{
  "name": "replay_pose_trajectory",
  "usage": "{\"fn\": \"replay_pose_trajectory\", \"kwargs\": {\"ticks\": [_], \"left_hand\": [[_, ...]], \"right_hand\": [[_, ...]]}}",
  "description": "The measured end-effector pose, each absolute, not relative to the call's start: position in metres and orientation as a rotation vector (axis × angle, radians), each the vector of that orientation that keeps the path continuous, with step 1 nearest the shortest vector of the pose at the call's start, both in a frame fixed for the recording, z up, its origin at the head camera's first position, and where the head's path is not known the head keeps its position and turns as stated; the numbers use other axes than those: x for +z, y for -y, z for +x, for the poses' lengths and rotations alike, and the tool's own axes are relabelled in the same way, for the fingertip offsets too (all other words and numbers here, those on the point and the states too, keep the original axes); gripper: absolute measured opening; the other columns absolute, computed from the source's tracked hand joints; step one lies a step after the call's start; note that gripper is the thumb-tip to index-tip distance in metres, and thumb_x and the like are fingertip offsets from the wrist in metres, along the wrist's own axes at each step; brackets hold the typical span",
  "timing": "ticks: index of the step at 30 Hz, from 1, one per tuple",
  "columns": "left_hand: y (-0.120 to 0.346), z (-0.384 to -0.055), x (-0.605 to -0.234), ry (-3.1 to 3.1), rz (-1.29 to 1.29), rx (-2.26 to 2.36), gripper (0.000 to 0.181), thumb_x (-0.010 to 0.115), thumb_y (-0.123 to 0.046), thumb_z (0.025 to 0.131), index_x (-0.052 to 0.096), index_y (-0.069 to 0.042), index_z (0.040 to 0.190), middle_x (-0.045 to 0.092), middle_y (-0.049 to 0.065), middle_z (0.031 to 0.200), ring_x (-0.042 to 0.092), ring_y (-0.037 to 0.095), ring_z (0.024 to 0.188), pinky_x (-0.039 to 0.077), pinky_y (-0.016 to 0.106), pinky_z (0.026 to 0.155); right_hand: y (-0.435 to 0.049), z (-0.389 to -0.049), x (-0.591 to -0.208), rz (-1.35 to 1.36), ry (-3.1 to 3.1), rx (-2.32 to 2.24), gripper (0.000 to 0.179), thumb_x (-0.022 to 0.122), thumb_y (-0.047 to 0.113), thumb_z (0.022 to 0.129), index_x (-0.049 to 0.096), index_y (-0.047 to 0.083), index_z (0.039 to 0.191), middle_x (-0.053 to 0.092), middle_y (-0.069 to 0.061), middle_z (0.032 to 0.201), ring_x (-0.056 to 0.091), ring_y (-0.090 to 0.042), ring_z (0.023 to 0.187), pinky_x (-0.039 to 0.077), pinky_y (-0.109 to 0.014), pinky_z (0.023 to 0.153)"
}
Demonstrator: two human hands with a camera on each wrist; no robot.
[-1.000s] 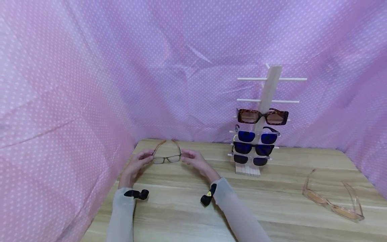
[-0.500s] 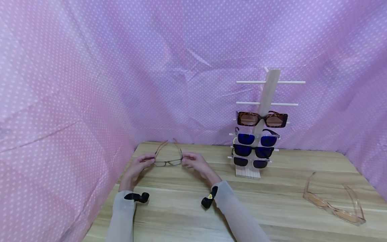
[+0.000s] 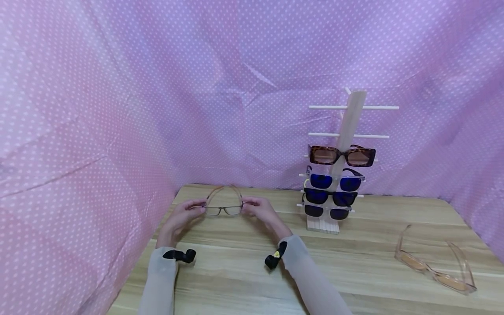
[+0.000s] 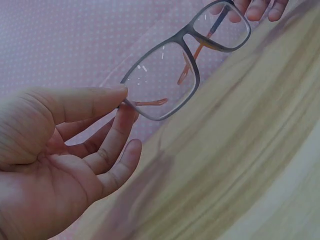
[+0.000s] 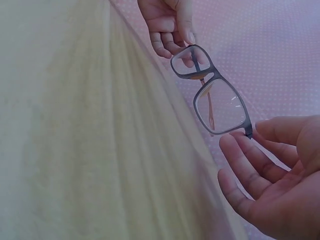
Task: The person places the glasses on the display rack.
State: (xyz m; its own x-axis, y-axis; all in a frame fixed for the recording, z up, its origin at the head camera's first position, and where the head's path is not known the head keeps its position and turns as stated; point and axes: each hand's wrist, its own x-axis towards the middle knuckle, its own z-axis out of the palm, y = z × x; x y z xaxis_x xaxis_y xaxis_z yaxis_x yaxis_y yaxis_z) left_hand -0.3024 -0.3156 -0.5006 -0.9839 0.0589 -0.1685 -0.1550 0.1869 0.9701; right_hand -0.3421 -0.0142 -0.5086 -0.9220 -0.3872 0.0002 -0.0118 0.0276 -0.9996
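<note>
Between both hands is a pair of eyeglasses [image 3: 222,209] with a thin dark grey frame, clear lenses and orange-brown temples unfolded toward the back. My left hand [image 3: 178,220] pinches the left hinge corner between thumb and fingers. At the opposite corner, my right hand [image 3: 265,214] has thumb and fingertips on either side of the hinge. In the left wrist view the eyeglasses [image 4: 183,36] show their front close up, held above the wooden surface. The right wrist view shows the right-hand fingers [image 5: 245,160] below the hinge.
A wooden display stand [image 3: 323,225] with white rods rises right of the hands. It carries tortoiseshell sunglasses [image 3: 341,155] above several dark-lensed pairs. Pale pink-framed glasses [image 3: 433,273] lie on the table [image 3: 366,249] at right. A pink dotted cloth [image 3: 236,109] hangs behind.
Both hands have shifted slightly right with the eyeglasses. The eyeglasses were tilted half a second ago and now look level. The stand and pink-framed glasses stayed put.
</note>
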Motion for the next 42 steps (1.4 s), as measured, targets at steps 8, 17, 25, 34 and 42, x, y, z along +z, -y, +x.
{"fn": "replay_pose_trajectory", "kwargs": {"ticks": [8,17,25,34,42], "left_hand": [[0.311,-0.301,-0.489,-2.223,-0.076,1.894,0.056,0.069,-0.017,0.097,0.050,-0.005,0.148,0.054,0.016,0.145,0.061,0.014,0.115,0.047,0.034,0.106],[0.308,-0.300,-0.481,-2.262,-0.015,1.862,0.055,0.071,-0.022,0.096,0.053,-0.007,0.146,0.054,0.012,0.149,0.059,0.010,0.120,0.043,0.037,0.110],[0.307,-0.301,-0.471,-2.307,0.253,1.929,0.050,0.066,-0.015,0.099,0.051,0.003,0.143,0.066,0.000,0.136,0.062,0.002,0.116,0.047,0.018,0.101],[0.295,-0.303,-0.459,-2.110,0.482,2.246,0.037,0.057,0.005,0.099,0.060,0.003,0.136,0.068,-0.010,0.120,0.062,0.004,0.110,0.050,0.017,0.098],[0.284,-0.302,-0.444,-2.007,0.658,2.373,0.042,0.051,0.015,0.097,0.068,-0.006,0.130,0.068,-0.005,0.110,0.060,0.005,0.101,0.052,0.017,0.091]], "right_hand": [[0.005,-0.343,-0.497,-0.472,-2.087,-1.953,0.036,0.066,0.001,0.094,0.064,-0.007,0.129,0.071,-0.024,0.119,0.068,-0.009,0.094,0.058,-0.030,0.091],[-0.010,-0.340,-0.472,-0.543,-2.155,-1.886,0.032,0.071,0.007,0.093,0.070,0.000,0.125,0.075,-0.017,0.114,0.068,-0.007,0.092,0.056,-0.029,0.092],[-0.017,-0.331,-0.445,-0.609,-2.144,-1.938,0.032,0.070,0.001,0.093,0.068,-0.006,0.125,0.075,-0.019,0.115,0.069,-0.014,0.095,0.055,-0.023,0.088],[-0.024,-0.320,-0.418,-0.683,-2.170,-1.996,0.029,0.072,0.002,0.093,0.071,-0.005,0.121,0.075,-0.021,0.109,0.068,-0.004,0.085,0.056,-0.021,0.082],[-0.030,-0.306,-0.396,-0.797,-2.263,-1.997,0.028,0.073,0.004,0.093,0.072,-0.005,0.119,0.075,-0.022,0.108,0.069,-0.003,0.084,0.057,-0.021,0.079]]}}
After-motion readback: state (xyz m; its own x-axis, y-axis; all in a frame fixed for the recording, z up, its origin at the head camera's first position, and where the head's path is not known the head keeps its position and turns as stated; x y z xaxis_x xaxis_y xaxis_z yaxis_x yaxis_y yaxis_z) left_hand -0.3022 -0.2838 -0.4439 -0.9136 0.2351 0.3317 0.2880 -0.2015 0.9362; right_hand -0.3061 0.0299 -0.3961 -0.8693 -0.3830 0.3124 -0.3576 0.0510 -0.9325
